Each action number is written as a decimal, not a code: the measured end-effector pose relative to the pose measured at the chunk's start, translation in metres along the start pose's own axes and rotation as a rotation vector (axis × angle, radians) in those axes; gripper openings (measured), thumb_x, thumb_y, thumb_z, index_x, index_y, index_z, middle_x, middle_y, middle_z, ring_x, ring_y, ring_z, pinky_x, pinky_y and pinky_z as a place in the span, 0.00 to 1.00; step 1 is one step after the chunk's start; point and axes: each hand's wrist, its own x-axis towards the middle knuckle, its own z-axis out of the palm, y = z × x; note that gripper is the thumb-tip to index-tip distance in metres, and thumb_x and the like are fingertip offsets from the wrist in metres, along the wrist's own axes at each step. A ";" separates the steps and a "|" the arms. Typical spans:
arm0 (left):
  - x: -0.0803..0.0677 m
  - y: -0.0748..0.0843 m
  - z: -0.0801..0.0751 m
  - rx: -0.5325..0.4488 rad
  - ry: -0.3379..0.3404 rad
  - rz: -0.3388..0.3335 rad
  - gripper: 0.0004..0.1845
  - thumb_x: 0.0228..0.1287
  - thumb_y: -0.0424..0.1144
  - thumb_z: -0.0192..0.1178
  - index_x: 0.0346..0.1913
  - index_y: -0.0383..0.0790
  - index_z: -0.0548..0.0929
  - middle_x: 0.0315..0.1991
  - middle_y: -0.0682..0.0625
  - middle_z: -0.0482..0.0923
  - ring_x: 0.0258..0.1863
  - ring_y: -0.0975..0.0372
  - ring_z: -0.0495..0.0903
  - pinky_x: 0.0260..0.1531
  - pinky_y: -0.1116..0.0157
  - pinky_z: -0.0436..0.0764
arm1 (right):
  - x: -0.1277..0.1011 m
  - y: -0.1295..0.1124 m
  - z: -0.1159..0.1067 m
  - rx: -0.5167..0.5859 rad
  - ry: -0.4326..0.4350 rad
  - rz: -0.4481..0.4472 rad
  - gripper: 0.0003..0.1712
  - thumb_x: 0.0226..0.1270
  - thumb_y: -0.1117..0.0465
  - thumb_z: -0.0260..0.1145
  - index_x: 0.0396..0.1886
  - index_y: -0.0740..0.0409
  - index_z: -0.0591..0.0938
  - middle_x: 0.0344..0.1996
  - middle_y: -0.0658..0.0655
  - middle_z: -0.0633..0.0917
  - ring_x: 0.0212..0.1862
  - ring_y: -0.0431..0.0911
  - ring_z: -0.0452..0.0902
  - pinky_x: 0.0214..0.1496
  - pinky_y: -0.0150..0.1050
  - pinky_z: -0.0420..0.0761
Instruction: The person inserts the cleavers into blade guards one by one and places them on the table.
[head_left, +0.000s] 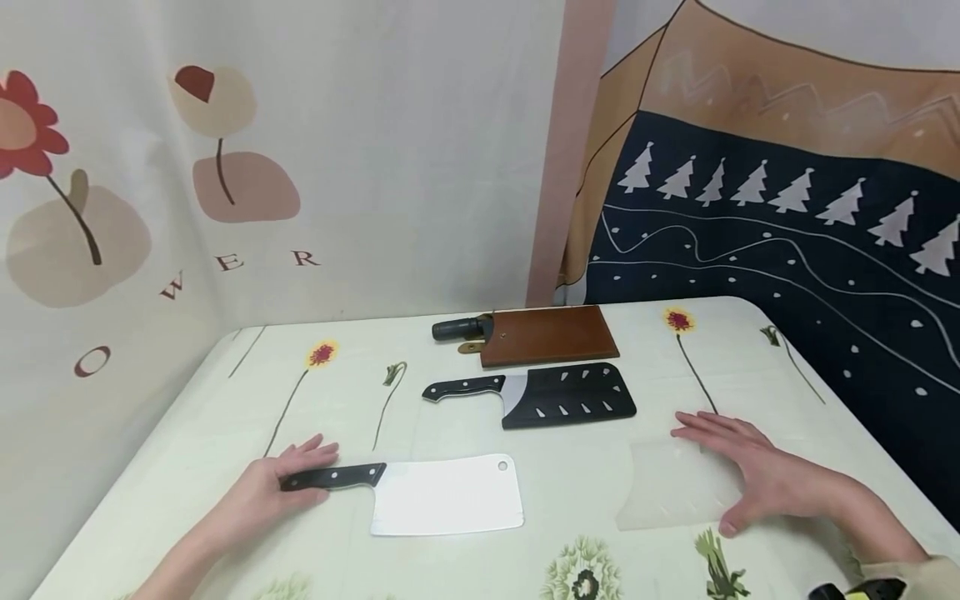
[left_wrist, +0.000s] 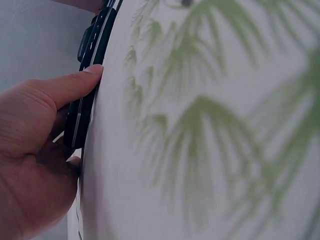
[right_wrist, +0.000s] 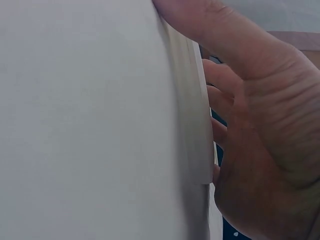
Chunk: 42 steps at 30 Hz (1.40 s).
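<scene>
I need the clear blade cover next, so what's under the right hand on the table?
The right hand rests flat on a translucent blade sheath lying on the tablecloth. The part of the sheath beneath the palm is covered, so nothing more shows there.

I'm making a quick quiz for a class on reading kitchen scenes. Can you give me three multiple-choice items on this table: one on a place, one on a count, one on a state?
1. Where does the brown sheath lie?
A. at the far side of the table
B. under the left hand
C. on the floor

2. How many knives have their blade covered?
A. none
B. two
C. four

3. What is the left hand doing?
A. lying flat on a clear guard
B. hanging in the air
C. gripping the bare cleaver by its handle

Key: 1 A, it sits farthest from the person; 2 B, one in the brown sheath, one in the black guard; 3 C, fingers wrap the black handle.
</scene>
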 end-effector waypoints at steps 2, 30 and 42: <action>-0.001 -0.001 0.001 -0.006 0.003 0.020 0.26 0.58 0.40 0.76 0.60 0.39 0.86 0.66 0.38 0.77 0.68 0.27 0.60 0.72 0.50 0.57 | 0.000 0.001 0.002 0.001 0.005 -0.006 0.66 0.29 0.41 0.85 0.76 0.47 0.69 0.80 0.51 0.60 0.74 0.73 0.46 0.73 0.63 0.39; -0.002 0.001 -0.001 -0.070 0.001 -0.016 0.21 0.61 0.39 0.75 0.58 0.42 0.88 0.53 0.52 0.87 0.53 0.74 0.79 0.48 0.80 0.72 | -0.004 0.000 0.012 -0.039 0.157 0.003 0.62 0.26 0.55 0.87 0.72 0.45 0.73 0.69 0.57 0.73 0.69 0.61 0.60 0.72 0.39 0.56; 0.004 0.007 -0.002 -0.135 -0.023 0.021 0.20 0.60 0.35 0.74 0.56 0.37 0.88 0.51 0.49 0.88 0.47 0.75 0.79 0.42 0.77 0.75 | 0.001 -0.013 0.010 -0.110 0.170 0.024 0.60 0.29 0.50 0.89 0.71 0.41 0.74 0.64 0.52 0.76 0.64 0.44 0.67 0.56 0.50 0.76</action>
